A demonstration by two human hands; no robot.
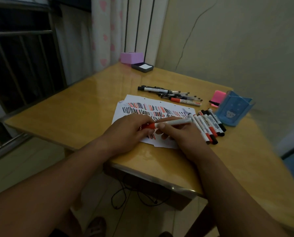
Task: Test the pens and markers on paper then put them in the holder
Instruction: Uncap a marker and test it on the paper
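A white sheet of paper (153,106) covered in red and black strokes lies on the wooden table (77,108). Both hands hold one red marker (172,123) level above the paper. My left hand (130,130) grips its red cap end, and my right hand (182,134) grips the white barrel. A row of several red and black markers (209,124) lies to the right of the paper. Behind the paper is a pile of pens and markers (170,94). The blue holder (233,108) stands at the right, with nothing showing above its rim.
A pink block (218,98) sits just behind the holder. At the table's far corner are a purple box (131,57) and a dark tray with white paper (142,67). A wall runs along the right, a curtain and metal railing on the left.
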